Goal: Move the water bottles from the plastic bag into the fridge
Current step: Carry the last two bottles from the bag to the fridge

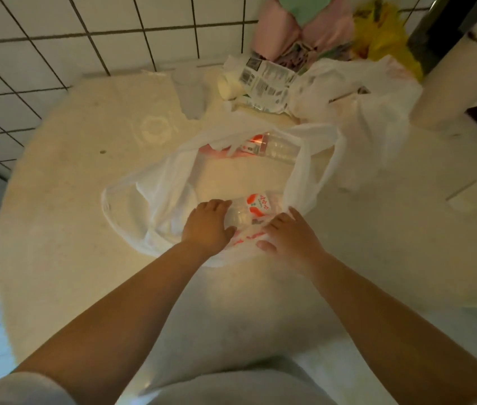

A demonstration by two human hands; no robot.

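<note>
From the head camera, a round pale desk (56, 217) fills most of the view, its far edge against a white tiled wall (41, 39). A white plastic bag (173, 182) lies open at the middle of the desk, its handles spread to left and right.

Two water bottles show inside the bag. The near bottle (249, 211) lies on its side at the bag's near edge, its red-and-white label facing up. The far bottle (272, 147) lies on its side at the bag's far edge, clear body pointing right, partly covered by the bag's film.

The left hand (206, 226) reaches into the bag mouth, fingers curled over the left end of the near bottle and thumb against its near side. The right hand (286, 235) rests on the bag's near rim just right of that bottle, fingers fairly straight and slightly spread, pressing the plastic down; whether it pinches the film I cannot tell. Both forearms are bare and come in from the near edge.

At the desk's far edge stands a clear plastic cup (190, 95), tilted in the wide lens. Right of it lies a crumpled printed wrapper (266, 80) over a pale roll. A second white plastic bag (357, 103) sits toward the far right edge, with pink and yellow bags (333, 30) behind it and a white paper roll (462, 77) at the right.
</note>
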